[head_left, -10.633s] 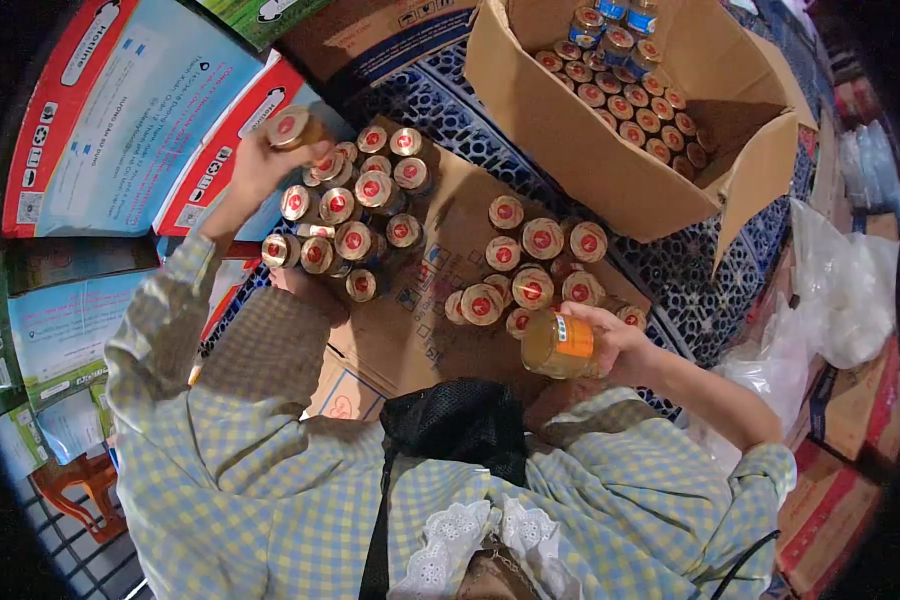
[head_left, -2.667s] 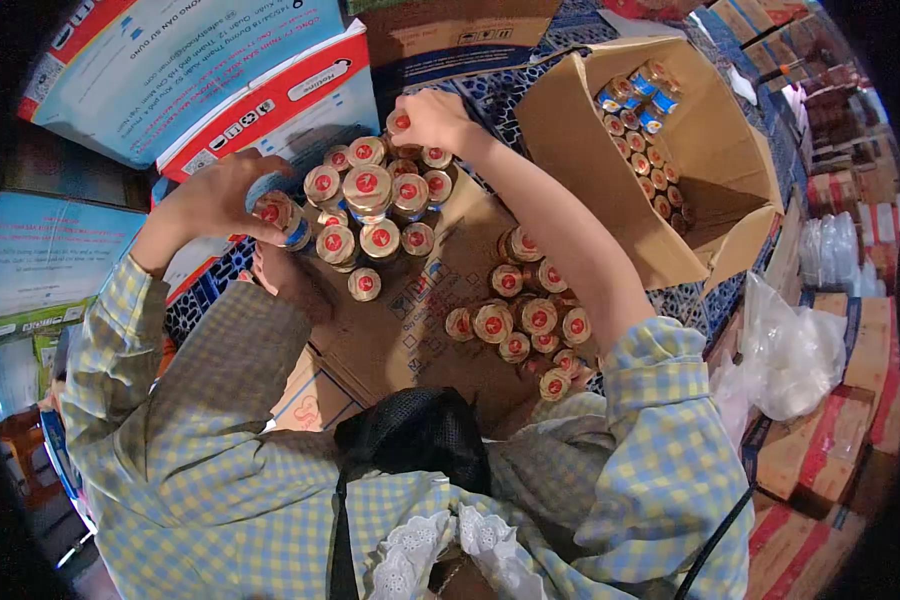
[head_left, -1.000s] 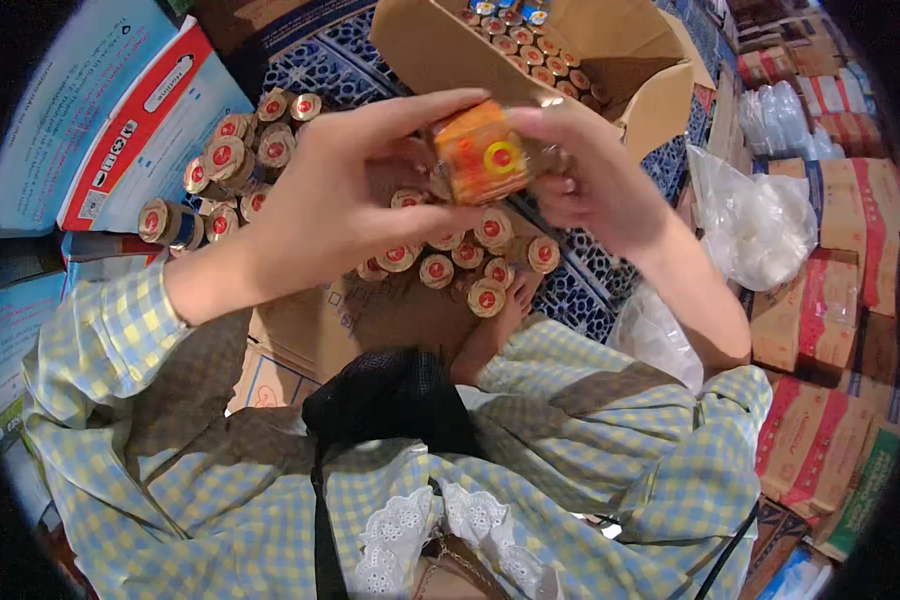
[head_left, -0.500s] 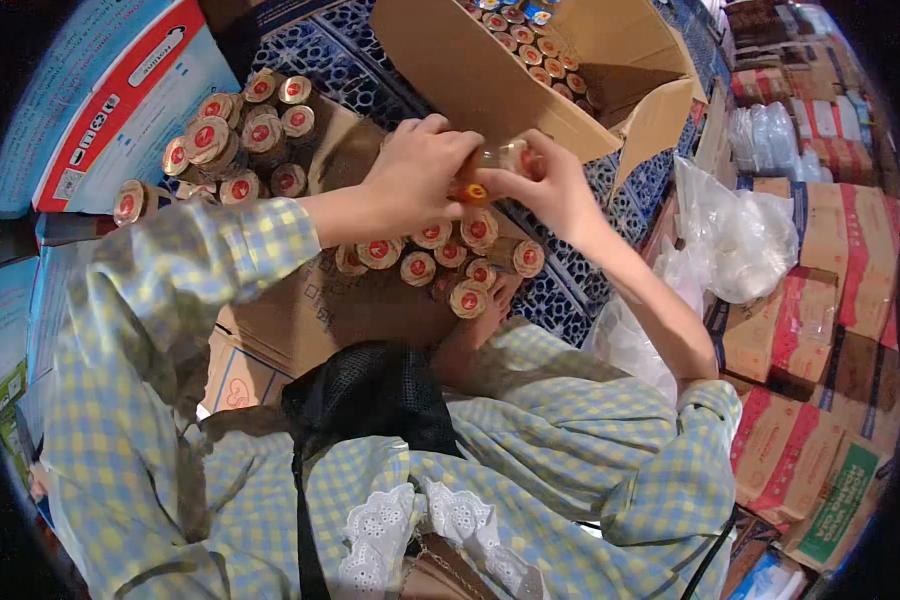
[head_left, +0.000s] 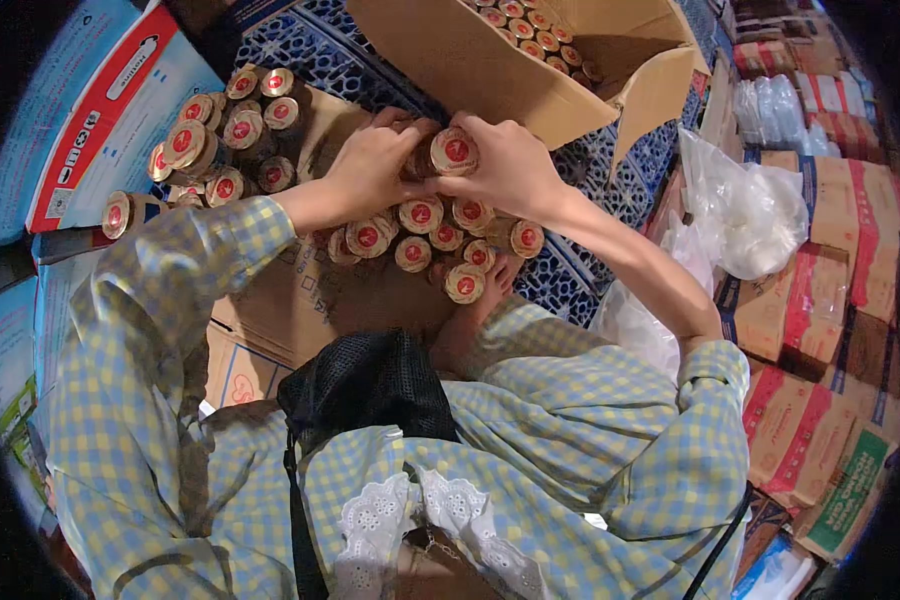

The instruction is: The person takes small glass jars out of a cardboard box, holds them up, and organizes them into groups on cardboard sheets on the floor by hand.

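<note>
Both my hands hold a small jar point(head_left: 455, 150) upright, its gold crinkled top with a round red label facing up. My right hand point(head_left: 510, 165) wraps round it from the right. From the left, my left hand point(head_left: 375, 170) curls its fingers against the jar's side; its fingertips are partly hidden. Just below my hands stands a cluster of similar jars point(head_left: 421, 214) on flattened cardboard point(head_left: 310, 310). Another group of jars point(head_left: 242, 128) stands to the left, a few on top of others. One jar point(head_left: 117, 214) lies tilted at the far left of that group.
An open cardboard box point(head_left: 490, 65) holding rows of jars stands ahead on the blue patterned floor point(head_left: 310, 55). Blue printed cartons point(head_left: 120, 120) rise at left. Clear plastic bags point(head_left: 755, 215) and stacked cartons point(head_left: 800, 430) line the right. My bare foot point(head_left: 475, 310) rests near the jars.
The jar between my hands has turned from lying sideways to upright, label up. My hands have shifted slightly left and closer together around it. The view has moved a little.
</note>
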